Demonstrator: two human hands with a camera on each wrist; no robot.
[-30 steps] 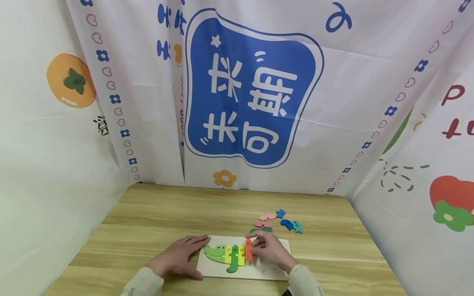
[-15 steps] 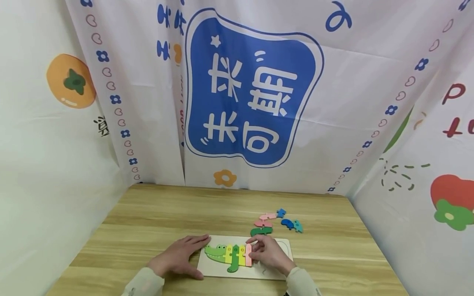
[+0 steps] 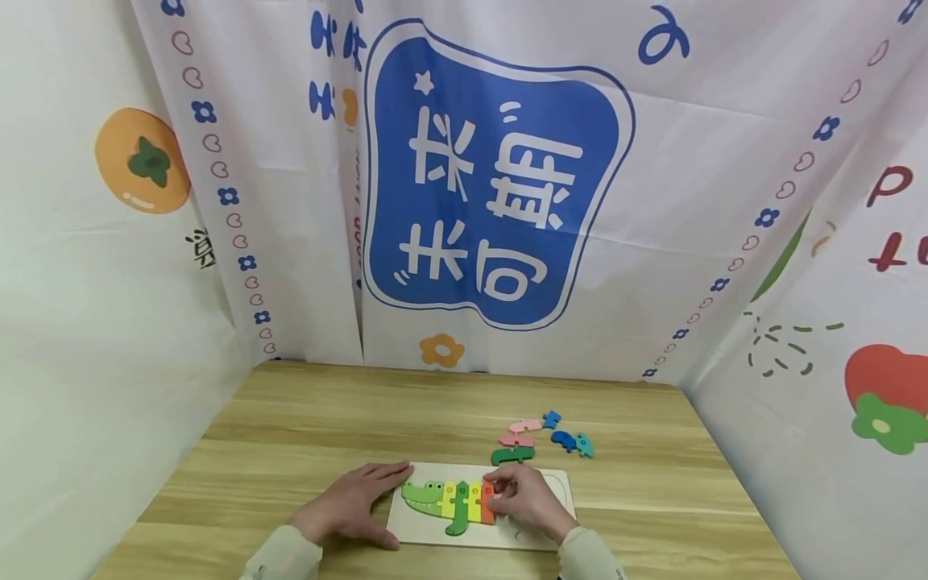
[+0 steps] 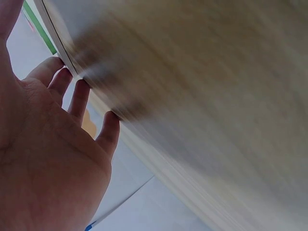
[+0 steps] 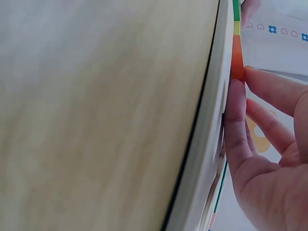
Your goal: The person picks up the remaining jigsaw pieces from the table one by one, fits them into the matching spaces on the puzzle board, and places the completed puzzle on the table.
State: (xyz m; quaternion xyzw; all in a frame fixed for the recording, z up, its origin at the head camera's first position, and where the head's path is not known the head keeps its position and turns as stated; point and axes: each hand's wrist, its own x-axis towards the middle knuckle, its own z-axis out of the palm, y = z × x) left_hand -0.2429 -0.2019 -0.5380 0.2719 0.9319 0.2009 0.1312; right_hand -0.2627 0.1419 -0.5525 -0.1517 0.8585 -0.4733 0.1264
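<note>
counter (image 3: 290,419): wooden, ringed by printed curtains. puzzle board (image 3: 413,528): near front edge, crocodile row part-filled. left hand (image 3: 351,503): fingers spread flat beside the board's left side, likely to steady it. right hand (image 3: 525,499): fingertips pressing the orange piece (image 3: 488,504) into its slot. loose pieces (image 3: 540,439): clustered behind the board, unobstructed.

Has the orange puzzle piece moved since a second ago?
Yes. The orange piece has gone from upright above the puzzle board to lying flat in it, beside the yellow piece, under the right hand.
</note>
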